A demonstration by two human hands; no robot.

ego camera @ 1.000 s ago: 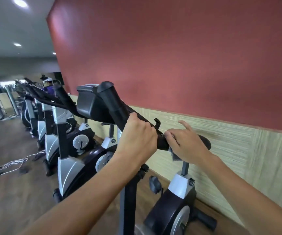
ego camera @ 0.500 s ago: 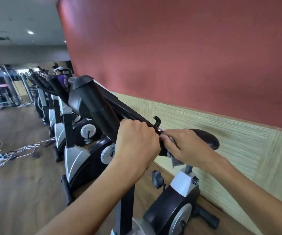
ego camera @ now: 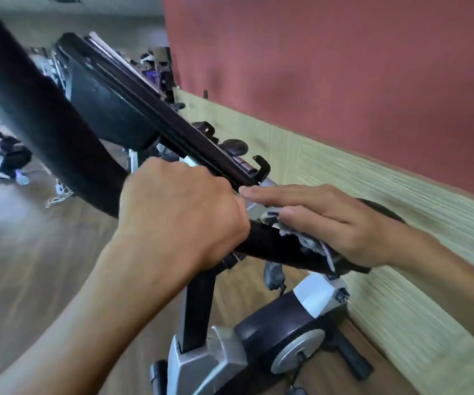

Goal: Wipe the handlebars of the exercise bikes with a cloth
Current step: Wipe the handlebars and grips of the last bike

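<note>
Left hand grips my handlebar mid-frame, steadying it; right hand, fingers straight, presses the cloth flat to wipe.

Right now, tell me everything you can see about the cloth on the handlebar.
The cloth is a small, crumpled rag, grey-white with darker patches, looking like soft woven fabric. Most of it is hidden under the right hand, whose straight fingers press it onto the top of the black handlebar. Only a bunched edge shows below the palm, and a corner hangs down against the bar's side. The left hand grips the same bar just beside it and does not seem to touch the cloth.
</note>
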